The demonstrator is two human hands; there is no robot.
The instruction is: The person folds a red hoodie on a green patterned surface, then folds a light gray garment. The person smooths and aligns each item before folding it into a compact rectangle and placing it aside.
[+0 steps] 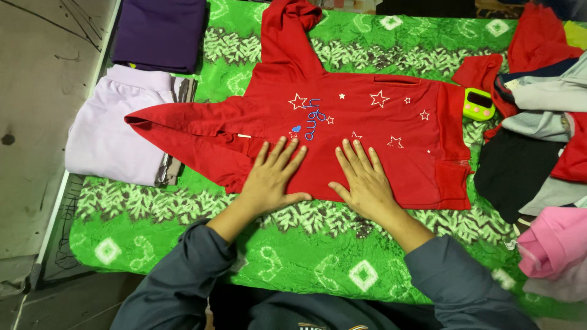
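On green patterned table (183,208): both hands, left hand (272,177) and right hand (364,180), flat, fingers spread, gripping nothing, smoothing red hoodie (367,122). Judged next: fold far sleeve inward.

hoodie sleeve (292,15) cut off at top; clothes pile (544,122) runs off right.

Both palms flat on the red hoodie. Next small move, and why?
Probably fold the far sleeve in across the body. The red hoodie lies spread on the green cloth, left hand and right hand pressing it flat, while that sleeve sticks out past the body; folded garments are stacked beside the hood.
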